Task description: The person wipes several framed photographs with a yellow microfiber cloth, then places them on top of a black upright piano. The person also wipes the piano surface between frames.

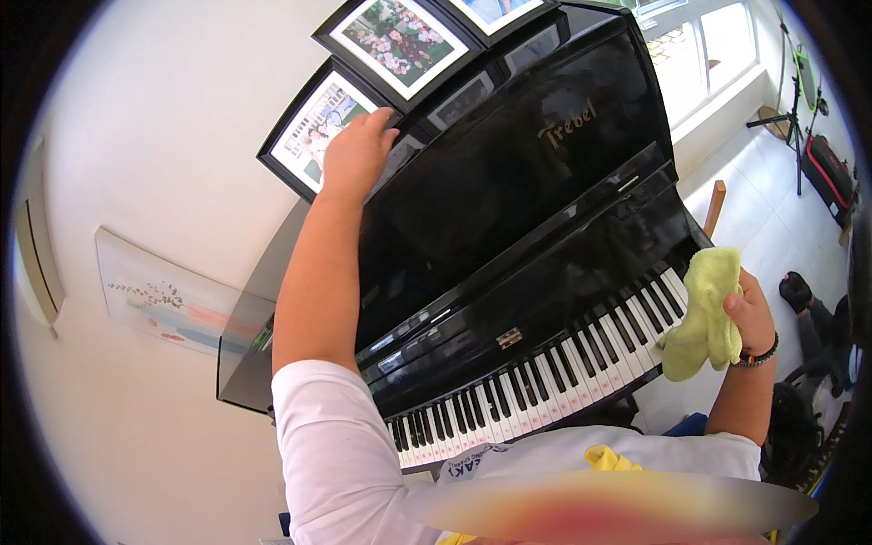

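Note:
My left hand [361, 153] reaches across the lower right part of a black picture frame [293, 167] on top of a glossy black upright piano [477, 225]. Its fingertips are at the frame's edge; the thumb side is partly hidden, so a grip is unclear. Beside this frame stands a second framed photo [402, 48], and part of a third [504, 13] shows at the top. My right hand [753, 313], with a dark bracelet at the wrist, holds a bunched yellow-green cloth [705, 317] over the right end of the piano keys [565, 375].
The piano lid is raised. An unframed-looking painting [170, 300] is at the left wall. On the right are a window [708, 51], a black tripod stand [790, 122], a black bag with red trim [828, 170] and a person's dark-covered foot [796, 291] on the tiled floor.

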Motion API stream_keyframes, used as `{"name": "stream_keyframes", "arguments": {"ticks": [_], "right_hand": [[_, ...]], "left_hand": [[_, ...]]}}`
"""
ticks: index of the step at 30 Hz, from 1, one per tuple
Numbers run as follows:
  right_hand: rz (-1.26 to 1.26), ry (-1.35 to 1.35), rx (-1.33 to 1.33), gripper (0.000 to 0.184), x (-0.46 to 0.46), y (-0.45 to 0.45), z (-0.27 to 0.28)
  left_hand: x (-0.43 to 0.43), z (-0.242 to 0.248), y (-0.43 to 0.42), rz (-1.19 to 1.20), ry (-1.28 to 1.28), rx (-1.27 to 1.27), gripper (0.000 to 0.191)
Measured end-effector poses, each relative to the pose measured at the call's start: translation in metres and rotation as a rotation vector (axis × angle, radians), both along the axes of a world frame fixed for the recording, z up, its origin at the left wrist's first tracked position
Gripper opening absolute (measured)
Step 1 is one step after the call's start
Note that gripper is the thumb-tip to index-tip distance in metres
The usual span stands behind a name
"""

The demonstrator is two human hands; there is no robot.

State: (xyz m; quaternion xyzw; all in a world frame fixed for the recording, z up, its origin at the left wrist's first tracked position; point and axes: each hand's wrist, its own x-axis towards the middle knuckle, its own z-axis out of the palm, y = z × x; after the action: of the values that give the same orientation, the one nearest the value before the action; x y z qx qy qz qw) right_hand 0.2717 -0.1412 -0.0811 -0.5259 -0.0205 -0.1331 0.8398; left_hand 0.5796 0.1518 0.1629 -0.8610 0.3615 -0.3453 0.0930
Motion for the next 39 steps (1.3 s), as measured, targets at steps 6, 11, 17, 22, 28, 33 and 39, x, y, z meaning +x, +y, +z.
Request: {"name": "stream_keyframes", "arguments": {"ticks": [6,11,17,22,28,33,39], "right_hand": [[0.015,0.049,-0.002,0.067,-0.005,-0.024,-0.006],[-0.017,0.06,-0.018,0.067,-0.015,-0.042,-0.01],[-0.018,0.039,0.036,0.06,-0.025,-0.056,-0.014],[-0.029,0.042,0.047,0.059,-0.033,-0.065,-0.016],[-0.068,0.048,0.041,0.06,-0.038,-0.069,-0.014],[-0.081,0.057,0.021,0.063,-0.036,-0.067,-0.012],[-0.031,0.041,0.054,0.066,-0.027,-0.053,-0.003]], "left_hand": [[0.014,-0.001,-0.025,0.194,-0.011,0.231,0.02],[0.021,0.001,-0.031,0.227,-0.003,0.286,0.016],[0.023,0.0,-0.041,0.275,0.011,0.279,0.014],[0.027,-0.001,-0.046,0.306,0.021,0.274,0.015],[0.031,-0.001,-0.046,0.3,0.023,0.267,0.014],[0.024,-0.001,-0.042,0.267,0.045,0.222,0.015],[-0.025,-0.003,-0.035,0.108,0.024,-0.093,0.017]]}}
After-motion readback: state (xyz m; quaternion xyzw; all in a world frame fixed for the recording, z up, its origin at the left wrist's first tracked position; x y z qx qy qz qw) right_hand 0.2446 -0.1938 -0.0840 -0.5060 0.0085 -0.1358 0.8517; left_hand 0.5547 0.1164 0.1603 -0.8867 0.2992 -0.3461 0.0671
